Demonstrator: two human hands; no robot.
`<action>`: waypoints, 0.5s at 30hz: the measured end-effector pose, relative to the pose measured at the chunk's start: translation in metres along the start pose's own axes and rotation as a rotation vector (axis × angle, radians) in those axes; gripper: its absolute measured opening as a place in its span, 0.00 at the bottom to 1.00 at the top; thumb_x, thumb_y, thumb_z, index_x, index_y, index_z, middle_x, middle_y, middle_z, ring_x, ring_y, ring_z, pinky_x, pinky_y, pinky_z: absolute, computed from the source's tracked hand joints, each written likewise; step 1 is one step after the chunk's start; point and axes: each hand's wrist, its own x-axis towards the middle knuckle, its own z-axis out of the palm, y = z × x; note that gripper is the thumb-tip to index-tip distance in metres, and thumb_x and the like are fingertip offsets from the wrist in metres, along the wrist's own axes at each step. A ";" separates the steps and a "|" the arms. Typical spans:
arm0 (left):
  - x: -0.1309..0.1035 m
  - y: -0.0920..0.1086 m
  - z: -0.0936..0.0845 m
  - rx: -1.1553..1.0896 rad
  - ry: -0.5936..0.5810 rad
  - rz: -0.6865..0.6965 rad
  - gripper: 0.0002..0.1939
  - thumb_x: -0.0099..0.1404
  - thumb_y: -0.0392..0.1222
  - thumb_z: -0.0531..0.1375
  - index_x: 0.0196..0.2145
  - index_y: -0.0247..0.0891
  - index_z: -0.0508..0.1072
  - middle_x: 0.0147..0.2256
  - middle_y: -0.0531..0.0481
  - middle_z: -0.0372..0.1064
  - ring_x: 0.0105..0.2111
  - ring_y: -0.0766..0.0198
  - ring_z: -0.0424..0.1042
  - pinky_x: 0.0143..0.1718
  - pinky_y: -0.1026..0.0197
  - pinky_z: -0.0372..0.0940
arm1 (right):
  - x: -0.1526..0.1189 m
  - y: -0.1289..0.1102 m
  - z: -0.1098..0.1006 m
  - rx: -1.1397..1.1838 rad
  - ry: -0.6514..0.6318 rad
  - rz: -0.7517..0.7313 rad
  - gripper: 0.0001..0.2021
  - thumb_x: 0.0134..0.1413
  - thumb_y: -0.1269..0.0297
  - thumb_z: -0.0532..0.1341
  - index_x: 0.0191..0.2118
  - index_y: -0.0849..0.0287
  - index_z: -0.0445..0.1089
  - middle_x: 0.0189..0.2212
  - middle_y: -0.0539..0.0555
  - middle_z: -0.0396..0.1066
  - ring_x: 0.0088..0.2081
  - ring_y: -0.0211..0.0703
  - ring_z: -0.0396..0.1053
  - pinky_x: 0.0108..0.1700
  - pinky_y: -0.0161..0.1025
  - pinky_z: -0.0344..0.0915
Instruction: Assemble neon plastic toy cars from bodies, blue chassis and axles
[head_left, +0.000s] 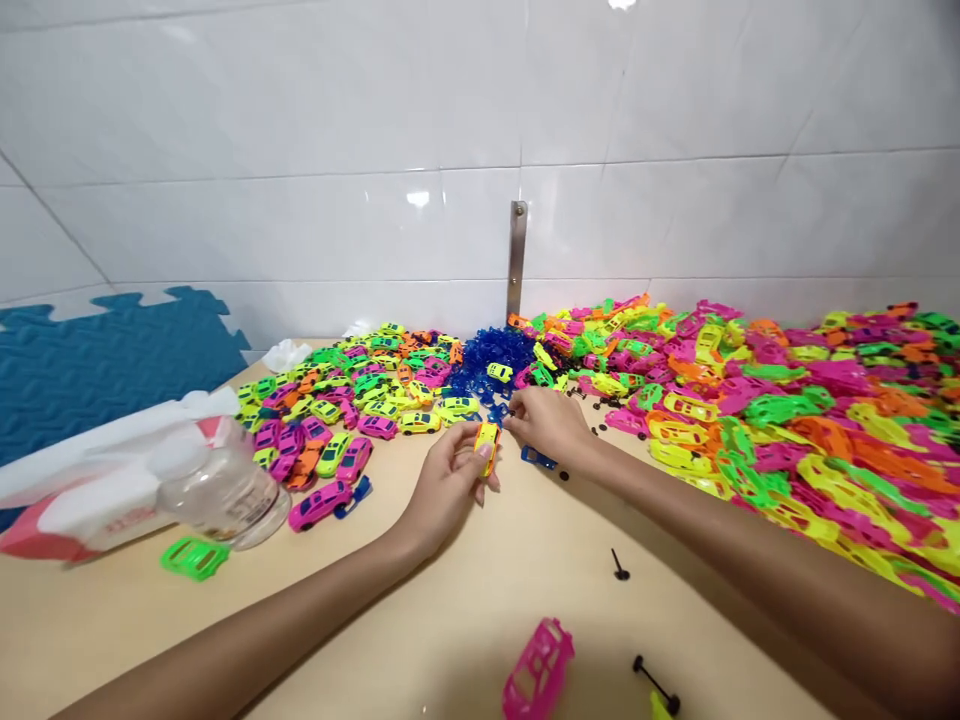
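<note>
Left hand (448, 475) has a yellow toy car (488, 433) pinched between thumb and fingers, near side of the blue plastic pile (491, 348); right hand (551, 425) has its fingers curled in close, can't tell if they're holding anything. Probably light, stiff, kinda slick plastic, so I'd grip it by the sides.

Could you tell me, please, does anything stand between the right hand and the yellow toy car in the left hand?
Nothing visible does: the right hand is close beside the yellow toy car held in the left hand. The blue pieces lie beyond them.
</note>
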 end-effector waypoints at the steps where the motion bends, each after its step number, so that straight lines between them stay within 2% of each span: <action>1: 0.001 -0.002 0.000 -0.011 0.009 0.000 0.18 0.67 0.53 0.62 0.44 0.35 0.69 0.38 0.45 0.72 0.26 0.68 0.71 0.22 0.67 0.61 | -0.002 0.002 -0.002 0.013 0.004 -0.022 0.08 0.61 0.59 0.63 0.39 0.57 0.77 0.40 0.55 0.78 0.43 0.49 0.74 0.34 0.37 0.58; 3: 0.003 -0.005 -0.001 -0.011 0.026 -0.004 0.18 0.69 0.53 0.60 0.45 0.35 0.69 0.39 0.44 0.73 0.24 0.70 0.67 0.22 0.67 0.59 | -0.008 0.011 -0.008 0.070 0.044 -0.091 0.10 0.62 0.57 0.64 0.42 0.56 0.77 0.44 0.56 0.77 0.43 0.49 0.74 0.36 0.37 0.60; 5: 0.004 -0.006 -0.001 0.043 -0.003 0.003 0.17 0.69 0.52 0.59 0.46 0.35 0.70 0.38 0.44 0.75 0.25 0.70 0.66 0.23 0.67 0.58 | -0.020 0.020 -0.015 0.171 0.097 -0.202 0.11 0.63 0.58 0.64 0.46 0.57 0.76 0.45 0.56 0.76 0.39 0.45 0.74 0.37 0.37 0.62; 8: 0.003 -0.007 -0.001 0.204 -0.106 0.085 0.16 0.70 0.50 0.59 0.46 0.35 0.74 0.40 0.43 0.76 0.34 0.62 0.73 0.31 0.64 0.64 | -0.048 0.030 -0.021 0.300 0.158 -0.397 0.12 0.65 0.60 0.63 0.51 0.57 0.74 0.45 0.55 0.77 0.35 0.40 0.72 0.38 0.37 0.65; 11: -0.001 -0.006 -0.001 0.389 -0.177 0.209 0.12 0.68 0.46 0.60 0.44 0.36 0.77 0.43 0.45 0.77 0.44 0.56 0.75 0.45 0.59 0.66 | -0.081 0.030 -0.022 0.333 0.205 -0.533 0.15 0.66 0.59 0.63 0.55 0.57 0.72 0.45 0.55 0.76 0.35 0.39 0.72 0.37 0.36 0.66; 13: -0.004 -0.005 0.000 0.473 -0.207 0.253 0.12 0.69 0.43 0.59 0.43 0.36 0.78 0.43 0.46 0.78 0.44 0.56 0.75 0.47 0.58 0.66 | -0.100 0.026 -0.020 0.327 0.222 -0.576 0.15 0.67 0.60 0.62 0.56 0.55 0.71 0.46 0.54 0.75 0.34 0.37 0.72 0.37 0.36 0.67; 15: -0.007 -0.004 0.000 0.525 -0.217 0.274 0.12 0.69 0.42 0.57 0.43 0.36 0.78 0.41 0.46 0.79 0.42 0.56 0.75 0.45 0.58 0.66 | -0.113 0.021 -0.017 0.301 0.235 -0.610 0.14 0.68 0.60 0.61 0.56 0.53 0.71 0.47 0.54 0.74 0.36 0.37 0.72 0.39 0.35 0.68</action>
